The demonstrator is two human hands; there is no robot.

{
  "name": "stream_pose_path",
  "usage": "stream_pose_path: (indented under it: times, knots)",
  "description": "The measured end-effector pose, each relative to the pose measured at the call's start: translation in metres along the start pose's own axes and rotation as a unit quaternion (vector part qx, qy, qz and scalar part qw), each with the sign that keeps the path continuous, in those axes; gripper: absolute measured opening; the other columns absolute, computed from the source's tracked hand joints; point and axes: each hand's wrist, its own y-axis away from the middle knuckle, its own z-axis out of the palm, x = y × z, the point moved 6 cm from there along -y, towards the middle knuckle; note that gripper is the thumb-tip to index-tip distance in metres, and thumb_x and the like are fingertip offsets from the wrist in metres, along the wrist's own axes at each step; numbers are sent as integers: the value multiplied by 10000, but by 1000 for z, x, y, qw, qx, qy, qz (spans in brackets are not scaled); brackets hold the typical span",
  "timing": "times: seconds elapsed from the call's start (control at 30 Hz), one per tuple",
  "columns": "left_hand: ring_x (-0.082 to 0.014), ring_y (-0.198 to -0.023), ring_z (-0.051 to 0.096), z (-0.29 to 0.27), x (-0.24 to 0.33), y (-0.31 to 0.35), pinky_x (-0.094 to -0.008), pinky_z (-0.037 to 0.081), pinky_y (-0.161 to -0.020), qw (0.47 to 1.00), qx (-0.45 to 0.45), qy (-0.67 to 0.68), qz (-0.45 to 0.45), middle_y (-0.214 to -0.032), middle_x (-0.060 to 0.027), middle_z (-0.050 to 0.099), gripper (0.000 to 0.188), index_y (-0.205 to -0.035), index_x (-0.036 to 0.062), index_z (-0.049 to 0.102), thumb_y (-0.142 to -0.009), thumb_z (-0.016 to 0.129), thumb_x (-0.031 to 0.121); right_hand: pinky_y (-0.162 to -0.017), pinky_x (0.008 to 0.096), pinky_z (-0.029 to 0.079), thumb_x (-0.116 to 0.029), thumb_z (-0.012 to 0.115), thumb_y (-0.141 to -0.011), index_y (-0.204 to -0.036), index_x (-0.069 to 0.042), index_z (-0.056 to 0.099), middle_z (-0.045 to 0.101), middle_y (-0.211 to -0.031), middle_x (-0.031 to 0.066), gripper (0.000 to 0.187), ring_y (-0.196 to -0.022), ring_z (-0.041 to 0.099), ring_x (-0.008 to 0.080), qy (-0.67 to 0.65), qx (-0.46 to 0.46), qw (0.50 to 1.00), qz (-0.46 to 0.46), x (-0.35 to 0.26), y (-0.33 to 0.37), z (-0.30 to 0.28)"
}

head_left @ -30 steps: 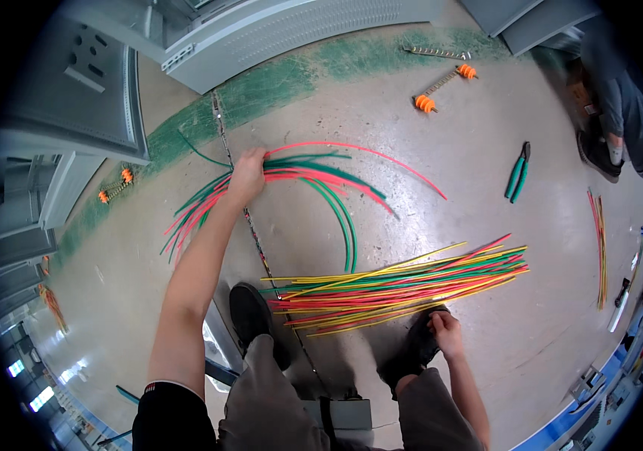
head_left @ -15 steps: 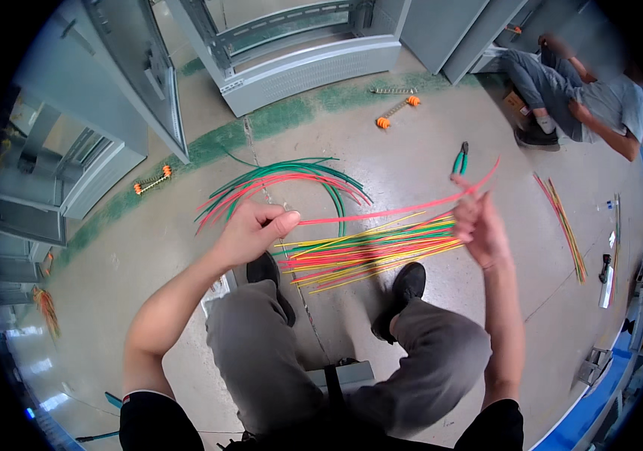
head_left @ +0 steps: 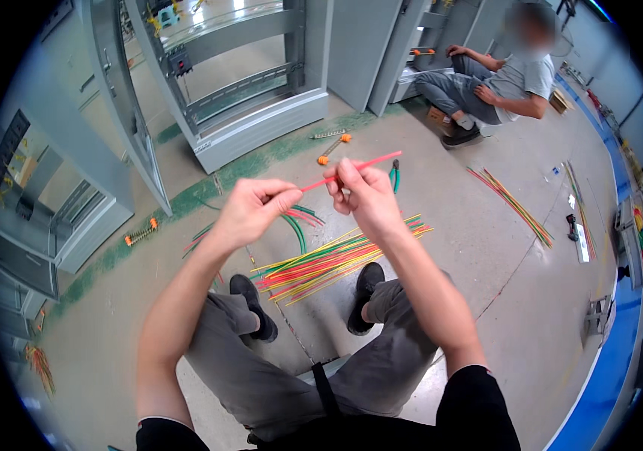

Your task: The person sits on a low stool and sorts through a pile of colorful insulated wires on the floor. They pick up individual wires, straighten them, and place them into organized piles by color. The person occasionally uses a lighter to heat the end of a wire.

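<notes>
A thin red wire (head_left: 381, 159) runs between my two hands, above the floor. My left hand (head_left: 258, 212) pinches it between thumb and forefinger. Close beside it, my right hand (head_left: 366, 197) is closed round the same wire, with an end sticking out up and to the right. Below lies a loose bundle of straight red, yellow and green wires (head_left: 344, 259), in front of my feet. Curved green and red wires (head_left: 297, 229) lie behind my left hand, which partly hides them. Green-handled cutting pliers (head_left: 396, 177) rest on the floor just past my right hand.
Grey metal cabinets (head_left: 261, 124) stand ahead and to the left. Orange-ended spring-like parts (head_left: 334, 149) lie near them. Another person (head_left: 513, 86) sits at the far right. More coloured wires (head_left: 513, 207) and a white bar (head_left: 582, 242) lie to the right.
My right hand has come left and inward along the red wire, close to my left hand. The view has shifted, and more of the seated person shows.
</notes>
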Motion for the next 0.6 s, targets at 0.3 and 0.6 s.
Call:
stream_pose_path:
  times: [0.3,0.6]
  knots:
    - [-30,-656,453,41,-42,10,-216,378,-575,995,-52,81,-29,-698,43,565,243,-997,-28,685,-917,625,193,-520,221,394,-308,509,-981,-894,-3,629,576,-711,19,339,-586,482,79,-2,13,999,38,25,20,-29]
    - [-43,-557,412,26,-34,12,-245,339,-488,996,31,-88,-4,-595,34,527,194,-933,-26,696,-886,640,154,-484,219,370,-251,523,-979,-893,22,629,575,-689,24,306,-534,452,67,32,79,996,-31,20,12,-35]
